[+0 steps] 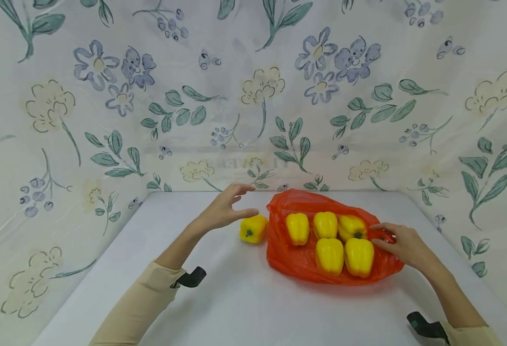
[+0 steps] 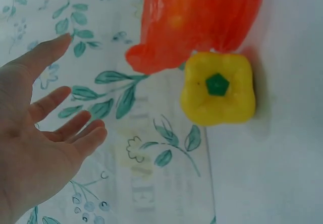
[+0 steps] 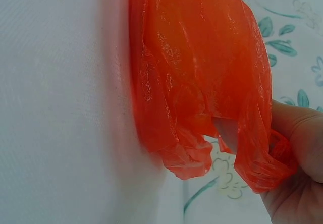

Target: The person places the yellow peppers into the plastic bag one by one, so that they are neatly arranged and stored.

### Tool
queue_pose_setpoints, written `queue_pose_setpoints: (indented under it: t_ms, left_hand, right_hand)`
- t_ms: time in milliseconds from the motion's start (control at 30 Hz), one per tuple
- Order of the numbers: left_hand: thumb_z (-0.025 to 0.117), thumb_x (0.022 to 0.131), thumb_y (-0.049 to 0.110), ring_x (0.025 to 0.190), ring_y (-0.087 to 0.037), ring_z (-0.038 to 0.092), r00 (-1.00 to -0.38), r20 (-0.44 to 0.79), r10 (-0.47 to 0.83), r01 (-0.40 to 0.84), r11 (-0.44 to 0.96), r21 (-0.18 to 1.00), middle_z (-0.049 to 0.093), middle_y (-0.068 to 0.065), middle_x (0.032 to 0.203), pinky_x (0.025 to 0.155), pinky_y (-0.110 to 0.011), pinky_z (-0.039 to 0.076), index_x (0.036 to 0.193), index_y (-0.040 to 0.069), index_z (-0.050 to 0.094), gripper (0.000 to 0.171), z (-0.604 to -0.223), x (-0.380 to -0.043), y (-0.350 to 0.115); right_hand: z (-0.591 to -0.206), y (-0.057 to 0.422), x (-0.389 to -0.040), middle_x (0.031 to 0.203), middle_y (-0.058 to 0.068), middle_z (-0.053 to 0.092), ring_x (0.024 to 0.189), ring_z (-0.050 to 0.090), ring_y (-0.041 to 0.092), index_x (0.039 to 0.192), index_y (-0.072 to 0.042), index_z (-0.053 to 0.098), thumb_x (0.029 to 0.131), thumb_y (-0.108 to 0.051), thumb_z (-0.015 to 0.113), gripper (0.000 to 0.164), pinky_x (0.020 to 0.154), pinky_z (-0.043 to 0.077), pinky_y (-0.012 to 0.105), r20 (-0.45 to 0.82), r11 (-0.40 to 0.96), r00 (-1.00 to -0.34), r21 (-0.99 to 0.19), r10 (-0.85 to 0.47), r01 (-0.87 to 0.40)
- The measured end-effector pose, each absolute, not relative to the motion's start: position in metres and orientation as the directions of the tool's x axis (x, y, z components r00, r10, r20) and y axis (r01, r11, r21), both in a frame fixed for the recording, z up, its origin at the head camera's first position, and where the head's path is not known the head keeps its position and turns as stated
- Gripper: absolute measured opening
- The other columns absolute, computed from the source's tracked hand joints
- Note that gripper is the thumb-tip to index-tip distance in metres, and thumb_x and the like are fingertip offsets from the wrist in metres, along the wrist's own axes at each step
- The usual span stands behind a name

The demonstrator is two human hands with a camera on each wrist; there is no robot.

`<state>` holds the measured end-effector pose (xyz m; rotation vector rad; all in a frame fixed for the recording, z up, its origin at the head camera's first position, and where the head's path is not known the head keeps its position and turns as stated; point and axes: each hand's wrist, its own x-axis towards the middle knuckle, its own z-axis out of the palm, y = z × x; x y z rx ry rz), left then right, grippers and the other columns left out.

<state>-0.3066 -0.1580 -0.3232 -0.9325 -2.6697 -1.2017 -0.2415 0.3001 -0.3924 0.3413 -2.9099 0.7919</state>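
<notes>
A red plastic bag (image 1: 288, 266) lies spread on the white table, with several yellow bell peppers (image 1: 329, 257) showing in or on it. Just left of the bag sits one more yellow bell pepper (image 1: 253, 228), its green stem end facing the head camera. My left hand (image 1: 221, 209) hovers above and left of that pepper, fingers parted and holding nothing; the left wrist view shows the hand (image 2: 45, 133) apart from the pepper (image 2: 218, 90). At the bag's right end, my right hand (image 1: 405, 242) grips gathered red plastic (image 3: 265, 168) between thumb and fingers.
The white table (image 1: 236, 307) reaches back to a floral-patterned cloth (image 1: 253, 120) hung behind it and along both sides. A dark wrist camera (image 1: 191, 278) is strapped near the left cuff, and another dark device (image 1: 426, 327) sits by the right cuff.
</notes>
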Motion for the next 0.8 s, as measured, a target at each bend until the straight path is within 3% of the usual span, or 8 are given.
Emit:
queue_pose_setpoints:
  t_ms: [233, 467, 800]
  left_hand:
    - [0.078, 0.084, 0.032, 0.134, -0.035, 0.046, -0.852, 0.209, 0.480, 0.481, 0.559, 0.675, 0.048, -0.012, 0.143, 0.111, -0.052, 0.040, 0.136, 0.010, 0.050, 0.063, -0.340, -0.320, -0.174]
    - [0.076, 0.084, 0.035, 0.134, -0.036, 0.047, -0.885, 0.066, 0.462, 0.360, 0.586, 0.726, 0.048, -0.013, 0.146, 0.112, -0.052, 0.040, 0.139, 0.011, 0.048, 0.066, -0.364, -0.343, -0.184]
    - [0.075, 0.085, 0.037, 0.139, -0.033, 0.043, -0.820, -0.100, 0.563, 0.263, 0.526, 0.809, 0.040, -0.013, 0.154, 0.113, -0.052, 0.039, 0.146, 0.022, 0.043, 0.070, -0.382, -0.363, -0.184]
  right_hand:
    - [-0.394, 0.300, -0.243, 0.114, 0.026, 0.065, 0.092, 0.059, 0.028, 0.123, -0.006, 0.064, 0.087, -0.020, 0.073, 0.039, 0.071, 0.061, 0.037, 0.164, 0.840, -0.968, -0.484, -0.188, -0.245]
    - [-0.395, 0.300, -0.242, 0.111, 0.025, 0.066, 0.088, 0.058, 0.025, 0.122, -0.005, 0.064, 0.087, -0.019, 0.073, 0.039, 0.068, 0.061, 0.034, 0.157, 0.842, -0.970, -0.483, -0.186, -0.239]
    - [-0.395, 0.301, -0.243, 0.113, 0.025, 0.065, 0.091, 0.058, 0.028, 0.122, -0.005, 0.064, 0.087, -0.019, 0.073, 0.039, 0.070, 0.061, 0.038, 0.178, 0.844, -0.965, -0.472, -0.193, -0.256]
